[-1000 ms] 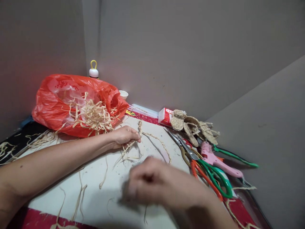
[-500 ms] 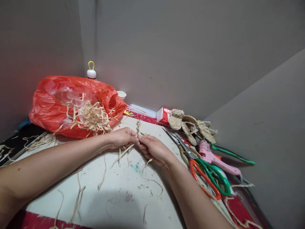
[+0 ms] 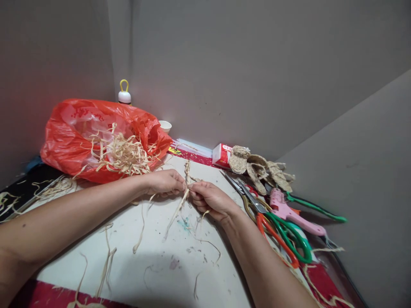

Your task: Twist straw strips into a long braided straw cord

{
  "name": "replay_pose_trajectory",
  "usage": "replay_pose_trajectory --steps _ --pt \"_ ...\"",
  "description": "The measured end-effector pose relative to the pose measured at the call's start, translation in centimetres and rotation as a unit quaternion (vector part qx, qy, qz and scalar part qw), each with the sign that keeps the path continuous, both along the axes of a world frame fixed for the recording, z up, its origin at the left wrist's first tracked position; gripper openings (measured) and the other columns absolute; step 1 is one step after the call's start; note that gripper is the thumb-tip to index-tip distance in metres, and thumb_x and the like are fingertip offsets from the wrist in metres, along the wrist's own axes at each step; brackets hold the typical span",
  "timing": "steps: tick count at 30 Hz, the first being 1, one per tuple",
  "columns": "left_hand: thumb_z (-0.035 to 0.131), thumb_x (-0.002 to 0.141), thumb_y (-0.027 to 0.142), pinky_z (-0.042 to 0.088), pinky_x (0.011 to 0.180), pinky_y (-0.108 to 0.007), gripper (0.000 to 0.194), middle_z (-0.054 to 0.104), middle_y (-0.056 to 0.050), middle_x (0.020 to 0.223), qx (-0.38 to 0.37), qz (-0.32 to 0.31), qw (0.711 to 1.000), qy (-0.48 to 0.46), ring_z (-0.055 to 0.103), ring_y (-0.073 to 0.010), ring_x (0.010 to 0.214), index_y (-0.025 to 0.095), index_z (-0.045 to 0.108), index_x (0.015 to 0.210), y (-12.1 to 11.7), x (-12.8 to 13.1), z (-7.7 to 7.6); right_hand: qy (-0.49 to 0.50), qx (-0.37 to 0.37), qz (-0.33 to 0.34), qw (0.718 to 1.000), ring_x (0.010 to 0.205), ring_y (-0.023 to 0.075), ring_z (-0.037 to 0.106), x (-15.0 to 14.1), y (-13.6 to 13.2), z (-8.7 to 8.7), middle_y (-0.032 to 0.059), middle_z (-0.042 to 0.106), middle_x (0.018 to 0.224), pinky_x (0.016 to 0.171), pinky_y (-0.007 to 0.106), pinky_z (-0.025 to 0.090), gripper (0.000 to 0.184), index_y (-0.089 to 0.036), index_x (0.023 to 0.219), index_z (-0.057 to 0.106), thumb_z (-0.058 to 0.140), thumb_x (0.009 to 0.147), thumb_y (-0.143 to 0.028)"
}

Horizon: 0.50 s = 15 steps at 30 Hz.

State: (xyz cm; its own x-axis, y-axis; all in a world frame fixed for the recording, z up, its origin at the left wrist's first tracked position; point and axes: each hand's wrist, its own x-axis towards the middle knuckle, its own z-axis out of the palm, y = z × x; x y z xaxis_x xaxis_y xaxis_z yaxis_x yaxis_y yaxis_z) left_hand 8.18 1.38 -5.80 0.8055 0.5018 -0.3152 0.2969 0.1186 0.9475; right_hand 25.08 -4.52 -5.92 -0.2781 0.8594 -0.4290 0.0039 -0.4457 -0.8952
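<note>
A braided straw cord (image 3: pixel 187 169) runs up from between my two hands over the white board, and part of it lies behind my right fingers. My left hand (image 3: pixel 167 182) is closed in a pinch on the straw strands just below the braid. Meeting it from the other side, my right hand (image 3: pixel 212 197) pinches strands too, fingertips almost touching. A loose pale straw strand (image 3: pixel 175 214) hangs down between them towards the board. More short ends stick out under both hands.
Behind my left arm sits a red plastic bag (image 3: pixel 64 141) with loose straw (image 3: pixel 128 152). On the right lie scissors (image 3: pixel 285 235), a pink glue gun (image 3: pixel 295 216), woven straw pieces (image 3: pixel 239 160) and a red-and-white box (image 3: pixel 221 155). A white cup (image 3: pixel 165 126) and bottle (image 3: pixel 124 97) stand behind the bag.
My right hand came in, blurred, from the lower right and joined my left hand at the braid. Since then the loose strands have shifted, one now hanging straight down between the hands.
</note>
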Motion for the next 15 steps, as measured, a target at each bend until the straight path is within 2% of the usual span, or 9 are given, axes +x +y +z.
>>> replay_pose_trajectory --steps 3,7,10,13,15 --pt "0.051 0.074 0.027 0.018 0.041 -0.021 0.016 0.036 0.007 0.046 0.103 0.011 0.993 0.057 0.025 -0.0056 0.039 0.015 0.058 0.066 0.2 -0.1 0.6 -0.017 0.005 -0.021 1.000 0.033 0.0021 0.013 -0.2 -0.1 -0.1 -0.0114 0.026 0.036 0.034 0.019 0.006 0.029 -0.018 0.050 0.043 0.059 0.070 -0.032" --pt "0.048 0.073 0.021 0.028 0.048 -0.021 0.019 0.045 0.004 0.050 0.261 0.027 0.957 0.125 0.038 -0.0075 0.048 0.014 0.058 0.059 -0.6 0.1 1.5 -0.026 0.007 -0.057 0.998 0.032 0.0023 0.014 -0.7 -0.3 -0.4 -0.0115 0.028 0.035 0.035 0.020 0.006 0.020 -0.016 0.054 0.051 0.060 0.067 -0.029" --pt "0.046 0.076 0.022 0.033 0.052 -0.021 0.022 0.055 0.001 0.057 0.339 0.022 0.929 0.146 0.047 -0.0106 0.055 0.015 0.064 0.067 -2.2 0.5 1.9 -0.008 0.008 -0.079 0.997 0.033 0.0025 0.015 -1.3 -0.4 -0.5 -0.0111 0.028 0.036 0.035 0.020 0.006 0.025 -0.018 0.050 0.044 0.062 0.064 -0.029" --pt "0.045 0.078 0.020 0.039 0.060 -0.024 0.023 0.065 -0.005 0.072 0.442 0.027 0.875 0.196 0.058 -0.0161 0.067 0.016 0.068 0.081 -3.9 1.0 1.6 0.013 0.012 -0.101 0.995 0.033 0.0023 0.015 -1.8 -0.7 -0.5 -0.0109 0.027 0.035 0.036 0.021 0.006 0.036 -0.020 0.045 0.035 0.064 0.063 -0.032" --pt "0.046 0.077 0.016 0.042 0.064 -0.027 0.024 0.067 -0.009 0.076 0.494 0.021 0.835 0.242 0.061 -0.0196 0.071 0.014 0.067 0.087 -4.8 1.2 1.3 0.022 0.016 -0.114 0.993 0.033 0.0021 0.015 -2.2 -0.9 -0.6 -0.0111 0.026 0.034 0.036 0.021 0.007 0.038 -0.020 0.044 0.034 0.066 0.061 -0.032"
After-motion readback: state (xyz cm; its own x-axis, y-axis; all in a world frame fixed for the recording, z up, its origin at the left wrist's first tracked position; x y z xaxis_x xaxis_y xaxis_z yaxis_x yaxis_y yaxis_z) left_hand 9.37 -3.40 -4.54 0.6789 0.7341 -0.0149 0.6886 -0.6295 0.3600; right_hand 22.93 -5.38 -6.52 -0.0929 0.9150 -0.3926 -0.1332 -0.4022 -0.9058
